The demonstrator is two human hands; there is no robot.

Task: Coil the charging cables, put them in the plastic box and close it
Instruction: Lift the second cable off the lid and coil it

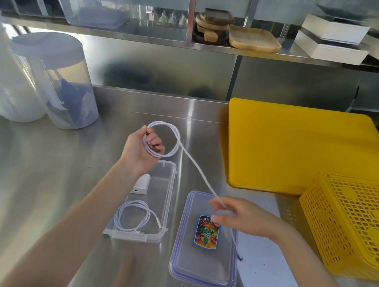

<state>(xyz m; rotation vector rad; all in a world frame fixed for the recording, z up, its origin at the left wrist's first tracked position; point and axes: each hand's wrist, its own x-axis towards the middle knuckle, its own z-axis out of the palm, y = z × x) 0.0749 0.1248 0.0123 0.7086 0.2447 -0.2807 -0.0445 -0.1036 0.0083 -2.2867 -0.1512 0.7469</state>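
up above the steel worktop [40,174], left hand [139,151] raised and curled shut around a few loops of white charging cable [172,139], the coil standing out as a ring past the fingers. from that ring, a straight run of the same cable slanting down to the right hand [243,218], pinched loosely between thumb and fingertips, other fingers spread; below the pinch, the loose tail hanging on toward the worktop, its dark plug end [239,258] just off the lid's right edge. beneath the left wrist, a clear plastic box [169,188] lying open on the worktop, holding a second white cable [137,217] already coiled at its near end and a white charger block [141,184] at its far end, partly hidden by the forearm. just right of the box, apart from it, the blue-rimmed lid [203,268] flat on the worktop, with a colourful label [206,232] showing; right hand hovering over its far half. farther right, a yellow cutting board [300,150] and a yellow perforated basket [350,225] overlapping its near corner. at the far left, two clear lidded canisters [55,77].
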